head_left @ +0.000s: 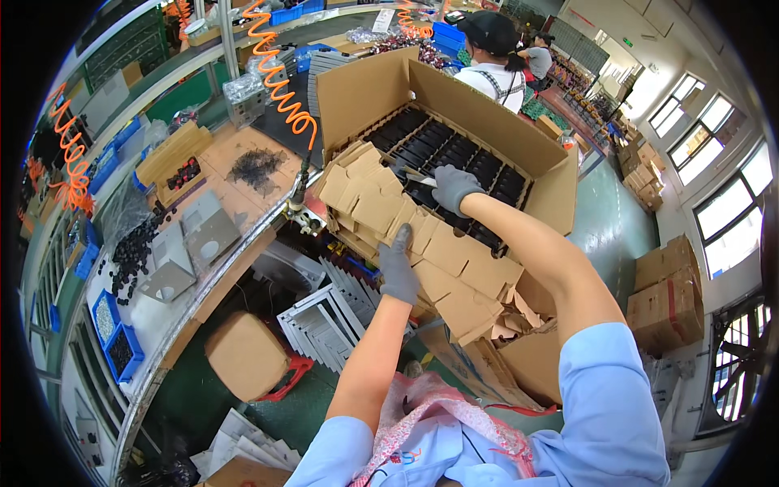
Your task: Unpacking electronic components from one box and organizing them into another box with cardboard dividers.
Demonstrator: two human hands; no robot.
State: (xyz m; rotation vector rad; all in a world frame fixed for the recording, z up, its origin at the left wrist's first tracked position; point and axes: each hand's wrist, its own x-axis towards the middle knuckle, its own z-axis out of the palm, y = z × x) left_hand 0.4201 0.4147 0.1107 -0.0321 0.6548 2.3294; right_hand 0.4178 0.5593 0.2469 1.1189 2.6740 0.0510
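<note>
A large open cardboard box [450, 105] stands in front of me, holding rows of black parts [479, 166] between cardboard dividers. Folded brown cardboard partitions [438, 243] lie in a stack across its near side. My left hand [398, 272], in a grey glove, grips the near left edge of this stack, thumb on top and fingers partly hidden. My right hand [454, 191], also gloved, is over the black parts with its fingers curled. A slim light-grey piece [418, 176] sticks out from its fingertips; its kind is too small to tell.
A curved workbench [243, 162] on the left carries metal brackets [168, 264], small black parts and blue bins [118, 341]. Orange coiled hoses [280, 81] hang above it. A stool [247, 355] and white frames [320, 325] stand below. Another person [495, 65] works beyond the box.
</note>
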